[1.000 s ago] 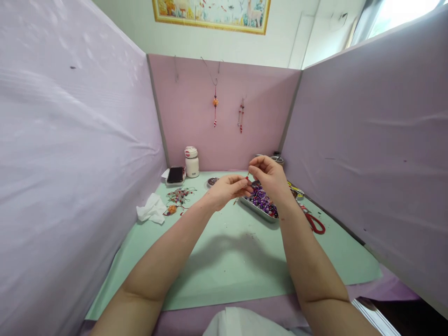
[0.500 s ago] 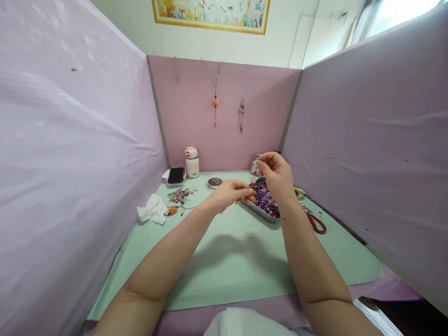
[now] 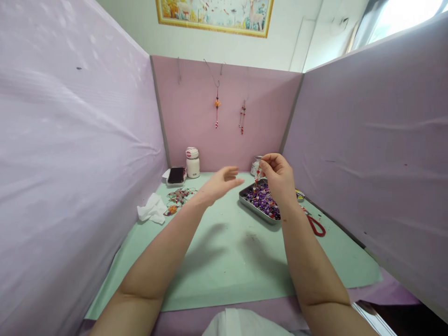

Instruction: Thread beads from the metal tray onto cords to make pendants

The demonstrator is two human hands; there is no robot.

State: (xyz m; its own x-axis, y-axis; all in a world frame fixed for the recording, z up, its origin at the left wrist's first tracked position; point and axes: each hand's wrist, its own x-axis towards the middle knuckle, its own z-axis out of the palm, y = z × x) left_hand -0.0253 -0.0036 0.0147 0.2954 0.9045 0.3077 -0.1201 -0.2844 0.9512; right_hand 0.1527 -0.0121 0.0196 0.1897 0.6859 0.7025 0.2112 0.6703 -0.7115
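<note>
Pinched between thumb and fingers, my right hand (image 3: 278, 175) holds up a beaded string (image 3: 257, 176) with red and clear beads, which dangles down. Below it lies a metal tray (image 3: 257, 213) filled with purple, dark and red beads (image 3: 261, 198); my right forearm covers part of its right side. My left hand (image 3: 226, 182) is raised to the left of the tray, fingers apart, with nothing in it.
On the left are beaded strands (image 3: 180, 197), a white tissue (image 3: 153, 208), a phone (image 3: 176, 175) and a white bottle (image 3: 192, 163). Red-handled scissors (image 3: 316, 226) lie right, a jar (image 3: 256, 164) behind. Beaded charms (image 3: 217, 103) hang on the pink panel (image 3: 189, 112).
My left hand has let go of the beaded string and moved left and up, its fingers opening. My right hand stays nearly in place, the string now hanging from it.
</note>
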